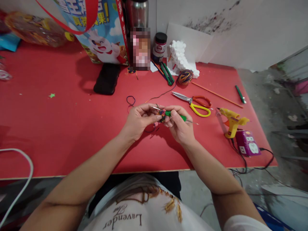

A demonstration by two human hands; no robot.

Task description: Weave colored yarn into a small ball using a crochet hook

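Observation:
In the middle of the view, my left hand [143, 119] pinches a small piece of multicoloured crochet work [162, 114] between thumb and fingers. My right hand [181, 123] grips the green handle of a crochet hook [183, 118]; one thin metal end points right, the other lies at the crochet piece. Both hands are close together above the red table, and fingers hide part of the piece. Dark yarn loops [131, 100] lie beside my left hand. A strand runs back to a ball of multicoloured yarn [185, 77].
Right of my hands are scissors [193, 103], an orange stick [216, 94], a yellow glue gun [232, 121] and a purple box [248, 143] with cables. Behind lie a black phone [107, 79], a green cutter [166, 73], a dark-lidded jar [159, 48] and a large bag [103, 35].

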